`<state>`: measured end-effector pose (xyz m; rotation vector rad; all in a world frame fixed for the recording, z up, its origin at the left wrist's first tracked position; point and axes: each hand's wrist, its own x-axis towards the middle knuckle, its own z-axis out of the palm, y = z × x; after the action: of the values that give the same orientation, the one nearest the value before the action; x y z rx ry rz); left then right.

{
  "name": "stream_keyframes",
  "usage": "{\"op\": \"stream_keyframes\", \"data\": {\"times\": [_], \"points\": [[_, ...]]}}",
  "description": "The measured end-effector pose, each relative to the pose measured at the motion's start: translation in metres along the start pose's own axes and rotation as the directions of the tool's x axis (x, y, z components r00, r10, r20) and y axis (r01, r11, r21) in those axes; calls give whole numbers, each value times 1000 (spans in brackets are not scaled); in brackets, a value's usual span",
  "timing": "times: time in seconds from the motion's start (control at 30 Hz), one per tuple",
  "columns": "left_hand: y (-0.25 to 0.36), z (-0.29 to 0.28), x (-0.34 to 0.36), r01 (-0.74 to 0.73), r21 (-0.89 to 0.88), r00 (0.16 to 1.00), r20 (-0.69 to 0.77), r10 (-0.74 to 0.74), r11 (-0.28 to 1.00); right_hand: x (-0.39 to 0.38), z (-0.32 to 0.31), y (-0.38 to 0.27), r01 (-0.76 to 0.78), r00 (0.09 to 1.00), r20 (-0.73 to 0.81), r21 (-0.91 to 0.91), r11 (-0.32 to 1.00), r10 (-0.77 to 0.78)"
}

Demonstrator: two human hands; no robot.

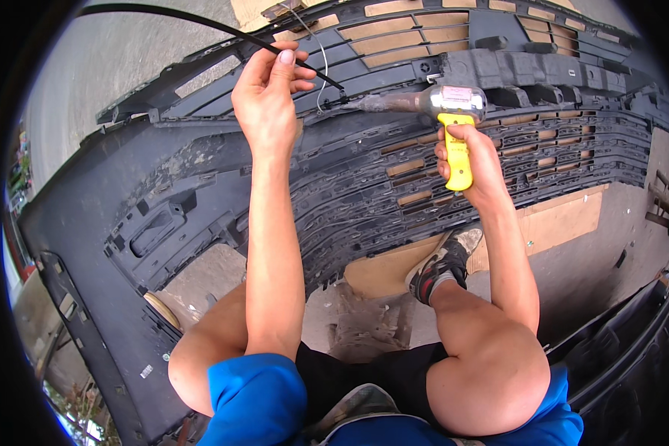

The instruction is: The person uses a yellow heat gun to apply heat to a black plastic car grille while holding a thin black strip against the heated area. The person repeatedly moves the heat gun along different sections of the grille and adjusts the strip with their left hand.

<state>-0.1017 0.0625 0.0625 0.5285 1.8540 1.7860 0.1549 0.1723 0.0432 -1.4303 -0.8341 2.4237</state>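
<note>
My right hand is wrapped round the yellow handle of a plastic welding gun with a metal barrel. Its narrow nozzle points left at a seam in a black car bumper. Pinched between the thumb and fingers of my left hand is a long black plastic rod. The rod arcs in from the upper left, and its lower end meets the bumper close to the nozzle tip. A thin pale wire hangs in a curve beside that spot.
Cardboard sheets lie under the bumper's slatted grille on the concrete floor. My shoe stands close to the bumper's near edge. Another black car part lies at the lower right. A small wooden stool is at the far right.
</note>
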Motion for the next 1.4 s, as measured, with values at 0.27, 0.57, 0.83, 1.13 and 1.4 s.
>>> {"op": "stream_keyframes", "data": {"times": [0.27,0.57,0.83,1.13,1.4], "points": [[-1,3,-1,26,16,1000,15,-27,1000,5,-9,1,-16,999,-34,46,999,17],[2,-1,-3,16,83,1000,22,-18,996,4,-15,2,0,999,-43,29,1000,1],[8,-2,-6,-2,113,1000,15,0,994,-8,-26,2,37,999,-11,149,988,-35],[61,-14,-23,25,152,996,-89,-11,988,-62,-31,-19,59,989,103,391,919,-107],[138,-47,-59,-96,235,993,-48,110,967,-153,6,-61,184,952,113,533,826,-285]]}}
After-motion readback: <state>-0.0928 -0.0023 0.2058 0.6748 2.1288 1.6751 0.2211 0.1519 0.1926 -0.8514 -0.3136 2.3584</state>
